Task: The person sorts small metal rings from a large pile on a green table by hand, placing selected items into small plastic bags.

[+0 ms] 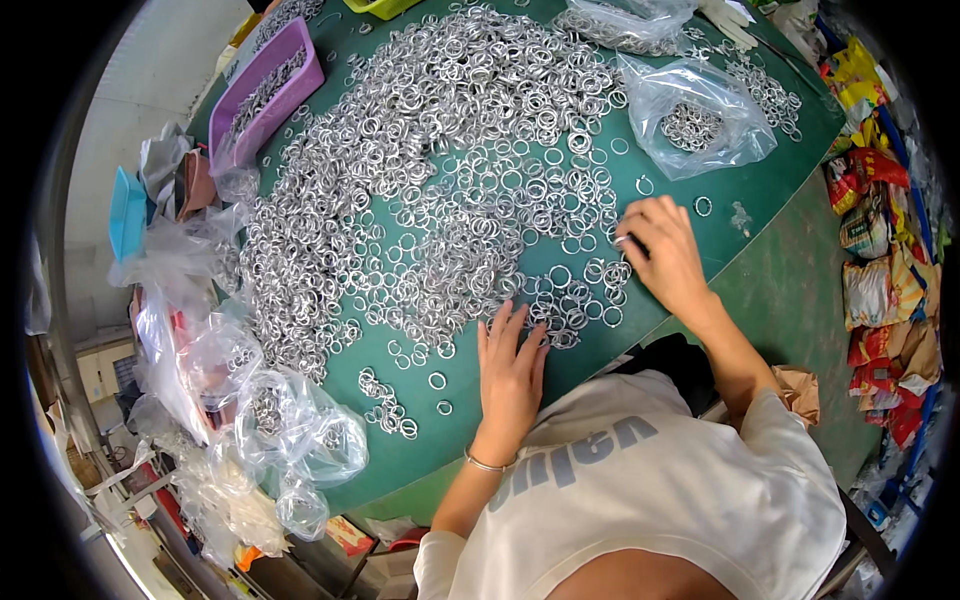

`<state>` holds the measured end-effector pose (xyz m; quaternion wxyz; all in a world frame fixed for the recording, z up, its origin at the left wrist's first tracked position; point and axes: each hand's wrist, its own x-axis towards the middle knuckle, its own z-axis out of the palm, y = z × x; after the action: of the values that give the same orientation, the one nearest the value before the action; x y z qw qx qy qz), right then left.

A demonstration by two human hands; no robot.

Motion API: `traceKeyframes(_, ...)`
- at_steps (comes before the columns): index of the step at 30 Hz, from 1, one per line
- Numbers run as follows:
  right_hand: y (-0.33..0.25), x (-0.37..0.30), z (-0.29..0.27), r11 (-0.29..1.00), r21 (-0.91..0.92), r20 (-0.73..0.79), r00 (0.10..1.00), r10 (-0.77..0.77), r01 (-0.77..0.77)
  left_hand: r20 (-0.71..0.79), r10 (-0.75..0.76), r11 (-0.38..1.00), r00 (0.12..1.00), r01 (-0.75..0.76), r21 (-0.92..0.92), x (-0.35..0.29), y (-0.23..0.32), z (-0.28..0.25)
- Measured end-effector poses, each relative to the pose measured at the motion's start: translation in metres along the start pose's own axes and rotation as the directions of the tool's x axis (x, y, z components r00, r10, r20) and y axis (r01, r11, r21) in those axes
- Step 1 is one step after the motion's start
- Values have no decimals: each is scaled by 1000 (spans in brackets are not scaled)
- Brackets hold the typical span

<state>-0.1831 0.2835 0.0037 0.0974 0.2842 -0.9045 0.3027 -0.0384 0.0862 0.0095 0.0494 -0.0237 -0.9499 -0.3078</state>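
Note:
A large heap of silver metal rings [480, 75] spreads in an arc over the green table [650, 195], and a smaller pile of rings [455, 270] lies inside it. My left hand [510, 375] rests at the near edge of the smaller pile, fingers stretched out and fingertips among loose rings [560, 310]. At the right edge of the spread-out rings is my right hand [665, 250], its fingers bent in and thumb close to the index finger. Something pale shows at those fingertips, too small to name. A single ring [702, 206] lies just beyond that hand.
A purple bin [262, 100] with metal pieces stands at the far left. An open clear plastic bag [735, 125] holding rings sits at the right. Crumpled plastic bags [300, 430] hang over the left edge. Colourful packages [880, 270] line the right side.

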Motion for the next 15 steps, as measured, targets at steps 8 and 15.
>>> traceKeyframes(8, -18, 13, 1, 995, 100, -26, 1000, -12, 15, -92, 42, 995, 995, -33, 95, 23, 21, 0)
traceKeyframes(15, -15, 13, 9, 1000, -18, 95, 995, -19, 21, -59, -46, 991, 997, 53, 123, 12, -4, 11)
